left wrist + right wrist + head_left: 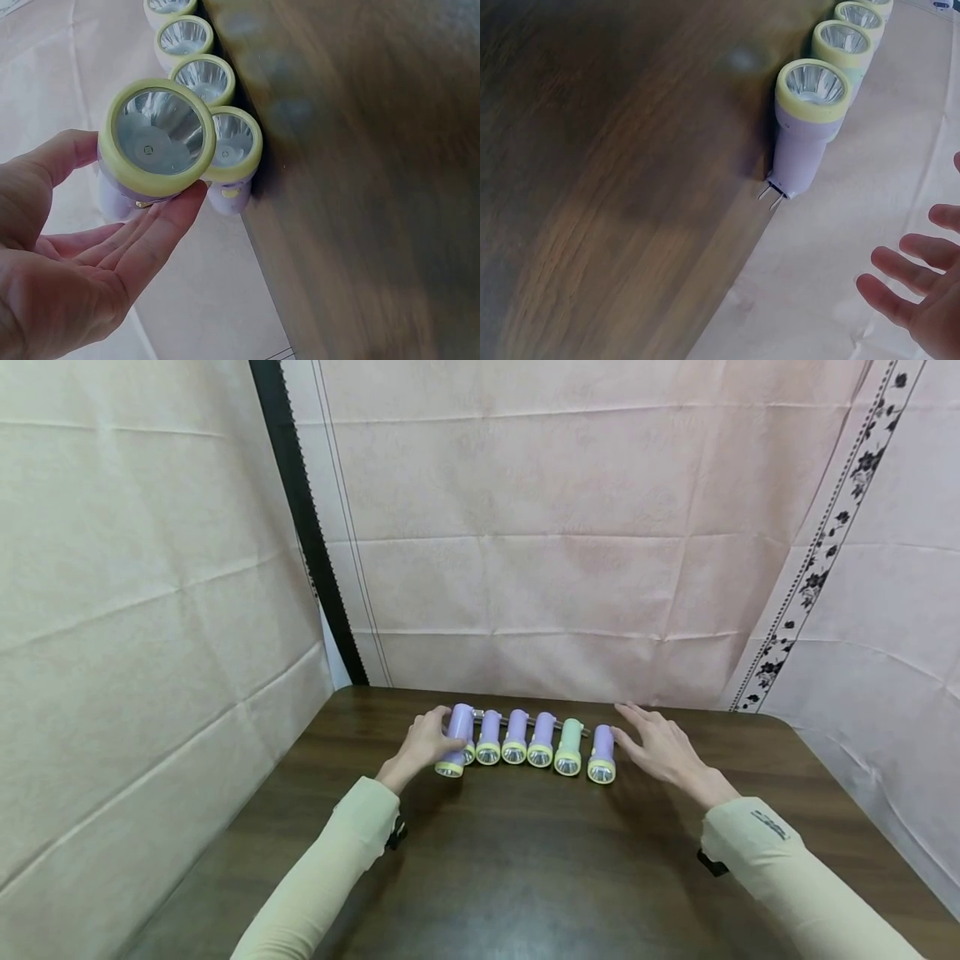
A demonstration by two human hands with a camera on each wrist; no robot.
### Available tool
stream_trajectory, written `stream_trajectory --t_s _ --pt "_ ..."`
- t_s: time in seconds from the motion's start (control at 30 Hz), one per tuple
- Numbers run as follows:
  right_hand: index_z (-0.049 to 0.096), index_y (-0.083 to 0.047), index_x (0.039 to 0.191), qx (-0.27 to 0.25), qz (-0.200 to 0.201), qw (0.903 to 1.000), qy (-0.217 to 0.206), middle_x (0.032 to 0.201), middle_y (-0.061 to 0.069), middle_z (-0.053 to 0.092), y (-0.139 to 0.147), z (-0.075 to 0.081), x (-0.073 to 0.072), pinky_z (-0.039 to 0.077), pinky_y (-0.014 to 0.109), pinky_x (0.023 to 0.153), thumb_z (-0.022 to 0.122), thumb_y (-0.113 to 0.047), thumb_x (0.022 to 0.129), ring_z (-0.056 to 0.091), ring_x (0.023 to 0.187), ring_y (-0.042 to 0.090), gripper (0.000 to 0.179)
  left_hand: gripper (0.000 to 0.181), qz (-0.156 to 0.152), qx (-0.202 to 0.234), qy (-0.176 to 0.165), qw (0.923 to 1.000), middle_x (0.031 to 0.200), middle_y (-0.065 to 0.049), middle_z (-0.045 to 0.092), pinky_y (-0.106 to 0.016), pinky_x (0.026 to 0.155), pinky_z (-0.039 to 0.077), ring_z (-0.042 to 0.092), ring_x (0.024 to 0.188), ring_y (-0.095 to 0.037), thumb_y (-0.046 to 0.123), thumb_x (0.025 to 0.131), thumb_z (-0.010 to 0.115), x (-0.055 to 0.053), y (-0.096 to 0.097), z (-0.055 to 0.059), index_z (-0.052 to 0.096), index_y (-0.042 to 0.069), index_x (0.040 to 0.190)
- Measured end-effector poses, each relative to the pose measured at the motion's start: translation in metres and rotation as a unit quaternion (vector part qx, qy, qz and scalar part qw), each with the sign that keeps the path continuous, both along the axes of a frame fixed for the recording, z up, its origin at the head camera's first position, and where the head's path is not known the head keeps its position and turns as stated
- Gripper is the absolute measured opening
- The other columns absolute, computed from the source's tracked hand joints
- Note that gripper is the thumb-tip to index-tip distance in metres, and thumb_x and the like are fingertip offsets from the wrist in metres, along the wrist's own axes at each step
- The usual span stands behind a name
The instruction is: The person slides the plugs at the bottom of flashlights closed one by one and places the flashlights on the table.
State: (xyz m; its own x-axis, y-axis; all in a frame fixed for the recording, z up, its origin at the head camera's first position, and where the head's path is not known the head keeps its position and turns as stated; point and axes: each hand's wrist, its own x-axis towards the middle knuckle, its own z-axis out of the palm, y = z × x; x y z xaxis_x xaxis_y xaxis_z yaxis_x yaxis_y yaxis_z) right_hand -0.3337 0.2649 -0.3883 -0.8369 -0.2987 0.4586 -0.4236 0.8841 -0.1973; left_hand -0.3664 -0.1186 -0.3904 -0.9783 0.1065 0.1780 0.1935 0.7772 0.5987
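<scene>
My left hand [422,743] grips a purple flashlight [461,723] with a yellow rim, thumb on one side and fingers on the other. In the left wrist view its lens overlaps the end flashlight [238,142] of a row, which it partly hides in the head view. Several more flashlights stand side by side, mostly purple, with one green flashlight [571,735] toward the right. Past the green one, a small gap sets off another purple flashlight [602,745]; two metal prongs [772,198] stick out of its base. My right hand [663,750] is just right of it, fingers spread and holding nothing.
The flashlights stand near the far edge of a dark wooden table [517,860]. Pale creased cloth [570,577] hangs behind the table and along both sides, with a black strip [315,527] at the back left corner.
</scene>
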Motion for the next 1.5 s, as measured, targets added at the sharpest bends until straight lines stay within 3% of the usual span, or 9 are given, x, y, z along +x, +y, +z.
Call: stream_trajectory --t_s 0.9,1.27,1.5 --pt "0.050 -0.007 0.139 -0.004 0.014 0.9998 0.010 0.135 0.019 0.057 -0.020 0.006 -0.006 0.044 0.059 0.094 0.054 -0.040 0.096 0.055 0.120 0.042 0.054 0.067 -0.041 0.005 0.036 0.9985 0.098 -0.019 0.071 -0.038 0.076 0.056 0.069 0.086 -0.027 0.019 0.073 0.078 0.003 0.022 0.001 0.052 0.001 0.132" --pt "0.048 -0.008 0.141 0.000 0.032 0.9995 -0.005 0.136 0.019 0.056 -0.031 0.012 -0.007 0.044 0.058 0.095 0.051 -0.037 0.098 0.055 0.120 0.042 0.052 0.067 -0.059 0.008 0.034 0.9976 0.098 -0.018 0.071 -0.034 0.070 0.056 0.069 0.084 -0.026 0.017 0.072 0.078 0.006 0.032 0.003 0.052 0.002 0.132" --pt "0.047 -0.009 0.142 0.005 0.034 0.9994 -0.005 0.136 0.020 0.056 -0.037 0.012 -0.007 0.042 0.059 0.097 0.049 -0.034 0.099 0.053 0.122 0.041 0.050 0.066 -0.078 0.020 0.032 0.9962 0.102 -0.020 0.071 -0.038 0.075 0.056 0.070 0.091 -0.029 0.016 0.074 0.078 0.007 0.038 0.005 0.051 0.000 0.132"
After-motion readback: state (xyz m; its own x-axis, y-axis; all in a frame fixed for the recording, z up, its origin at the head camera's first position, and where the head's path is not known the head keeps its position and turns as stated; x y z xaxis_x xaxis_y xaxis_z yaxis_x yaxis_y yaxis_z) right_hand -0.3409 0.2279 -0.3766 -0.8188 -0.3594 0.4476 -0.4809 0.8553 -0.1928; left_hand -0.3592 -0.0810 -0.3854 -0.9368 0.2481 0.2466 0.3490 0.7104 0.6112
